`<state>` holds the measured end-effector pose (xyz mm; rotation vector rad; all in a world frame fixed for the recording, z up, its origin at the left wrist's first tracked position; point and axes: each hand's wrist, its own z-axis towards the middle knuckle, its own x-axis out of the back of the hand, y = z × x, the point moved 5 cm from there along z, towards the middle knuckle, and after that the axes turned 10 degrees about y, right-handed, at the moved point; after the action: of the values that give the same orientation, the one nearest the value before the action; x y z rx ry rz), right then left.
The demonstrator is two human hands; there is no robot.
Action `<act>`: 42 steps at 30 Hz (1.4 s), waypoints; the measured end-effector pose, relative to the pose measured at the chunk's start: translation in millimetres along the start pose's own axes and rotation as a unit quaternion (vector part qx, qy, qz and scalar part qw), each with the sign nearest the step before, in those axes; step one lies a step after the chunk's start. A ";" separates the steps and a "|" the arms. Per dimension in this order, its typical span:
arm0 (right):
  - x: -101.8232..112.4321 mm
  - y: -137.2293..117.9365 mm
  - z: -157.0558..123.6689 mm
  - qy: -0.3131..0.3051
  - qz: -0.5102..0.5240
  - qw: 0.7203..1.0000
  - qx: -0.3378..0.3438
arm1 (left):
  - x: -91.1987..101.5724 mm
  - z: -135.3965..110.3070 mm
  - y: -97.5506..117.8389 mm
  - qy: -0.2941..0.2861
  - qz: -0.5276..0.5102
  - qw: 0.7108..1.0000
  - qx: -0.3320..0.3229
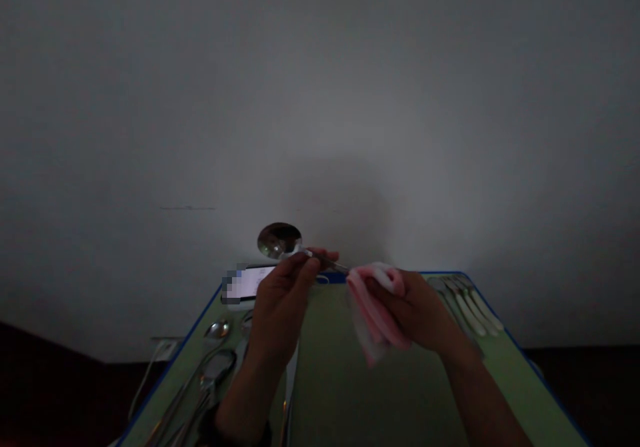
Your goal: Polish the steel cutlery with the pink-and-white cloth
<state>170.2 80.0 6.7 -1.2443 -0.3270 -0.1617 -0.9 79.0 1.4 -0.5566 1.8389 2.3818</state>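
Observation:
My left hand (281, 307) is closed round the handle of a large metal spoon (280, 240), held up with its bowl to the upper left, above the far end of the table. My right hand (419, 312) grips a folded pink and white cloth (373, 300) wrapped over the far end of the spoon's handle. Both hands hover above a green table (350, 380) with a blue edge.
Several spoons and other utensils (210, 367) lie on the table's left side. Several white-handled pieces of cutlery (467, 304) lie at the right. A lit phone (250, 282) rests at the far left edge. A plain wall stands behind; a cable (145, 374) hangs at the left.

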 end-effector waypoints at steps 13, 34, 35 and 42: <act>10.9 20.0 0.3 -0.031 0.239 0.968 -0.068 | -5.1 -7.4 24.8 -0.027 -0.072 0.996 0.047; -19.6 14.3 14.6 0.008 0.597 0.782 -0.176 | -14.6 -25.5 17.0 -0.195 0.365 0.906 0.087; -20.9 8.7 13.9 0.004 0.596 0.785 -0.169 | -16.1 -25.3 18.3 -0.192 0.374 0.903 0.088; -27.0 2.6 9.9 0.023 0.602 0.783 -0.154 | -19.7 -22.8 17.7 -0.176 0.442 0.876 0.075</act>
<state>144.0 88.7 -1.8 -1.5554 0.6073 0.8967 17.8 55.5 19.4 0.8839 2.3590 2.4607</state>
